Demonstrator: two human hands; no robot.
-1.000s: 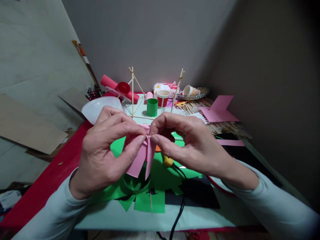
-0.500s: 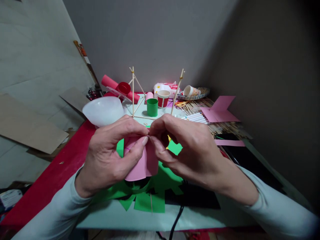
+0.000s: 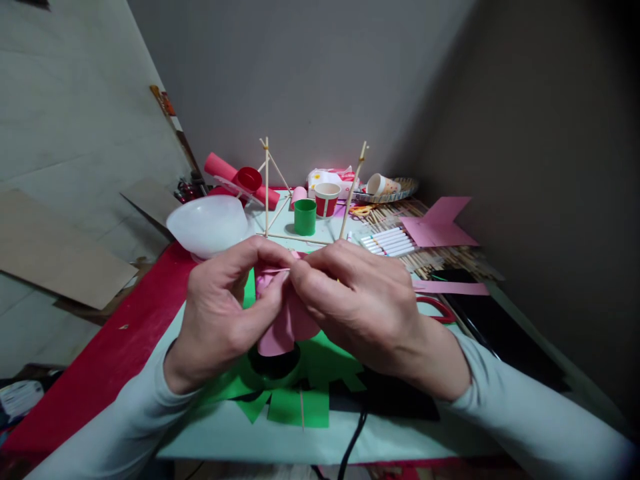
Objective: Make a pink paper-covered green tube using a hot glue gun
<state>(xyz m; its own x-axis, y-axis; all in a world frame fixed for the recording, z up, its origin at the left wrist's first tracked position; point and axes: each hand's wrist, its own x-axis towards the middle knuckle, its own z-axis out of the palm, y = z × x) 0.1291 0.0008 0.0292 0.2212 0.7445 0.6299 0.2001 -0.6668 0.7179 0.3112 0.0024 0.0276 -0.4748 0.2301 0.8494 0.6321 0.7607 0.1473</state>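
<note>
Both hands meet over the middle of the table, pinching the top of a folded piece of pink paper [image 3: 278,337]. My left hand [image 3: 227,307] is closed, with thumb and forefinger pressed on the paper's upper edge. My right hand [image 3: 357,300] is closed too, its fingertips touching those of the left and hiding part of the paper. Below the pink paper is a dark round opening [image 3: 274,363] edged in green. Cut green paper [image 3: 313,408] lies around it, and a thin wooden stick [image 3: 302,410] rests on one green piece.
Behind the hands stand a wooden stick frame [image 3: 267,187], a green cup [image 3: 305,217] and a red-and-white paper cup [image 3: 327,200]. A white bowl [image 3: 210,223] is at left. White markers [image 3: 389,241], red-handled scissors [image 3: 437,310] and pink paper [image 3: 443,223] lie at right.
My right hand has turned over, its knuckles now facing up, and its fingers have closed in on the left fingertips. The pink paper has tilted and shifted slightly right and up.
</note>
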